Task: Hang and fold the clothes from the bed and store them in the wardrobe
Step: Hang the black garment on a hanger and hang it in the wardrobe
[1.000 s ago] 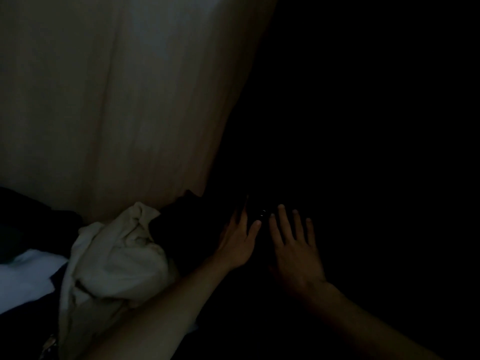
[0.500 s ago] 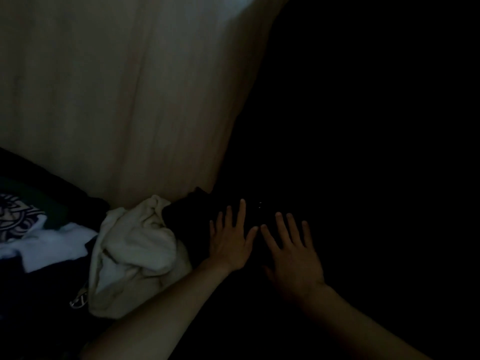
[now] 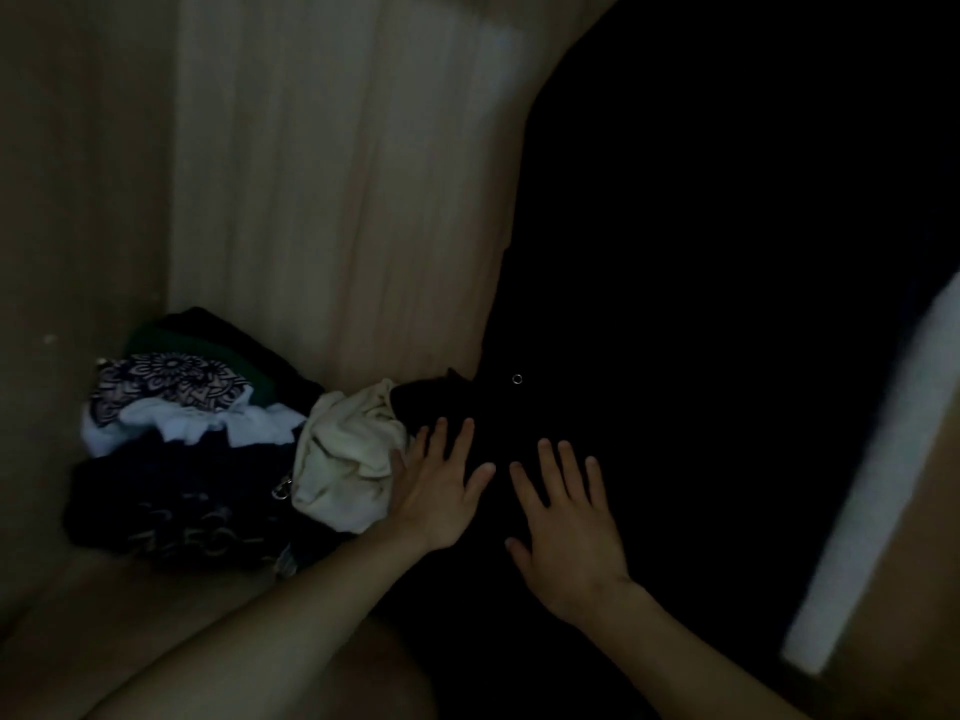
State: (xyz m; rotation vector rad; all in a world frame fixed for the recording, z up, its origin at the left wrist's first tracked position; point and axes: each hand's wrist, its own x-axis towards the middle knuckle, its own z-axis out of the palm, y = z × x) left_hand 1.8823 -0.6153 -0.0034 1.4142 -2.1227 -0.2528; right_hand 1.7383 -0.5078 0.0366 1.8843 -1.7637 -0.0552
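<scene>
1. the black garment (image 3: 550,407) lies spread over the pale bed (image 3: 337,226). it is so dark that its edges and folds cannot be made out, apart from a small metal ring (image 3: 517,378) near its far side.
2. the left hand (image 3: 441,485) and right hand (image 3: 566,517) lie palm-down on it, side by side. each grip is released, with fingers straight and spread, holding nothing.
3. this looks like the smoothing step before a fold. to do it well, i would sweep both palms outward from the middle with light, even pressure, so creases are pushed to the edges rather than trapped.
4. the left hand's little finger touches the cream garment (image 3: 348,459). keep that piece and the pile of clothes (image 3: 197,459) behind it from being dragged into the fold.
5. in this dim light, feel for the seams and hem rather than trust the eye.
6. compared with half a second ago, the hands have stayed flat on the same patch of black cloth. the view has swung left, so the whole pile shows now, along with a pale blurred strip (image 3: 883,459) at the right that i cannot identify.
</scene>
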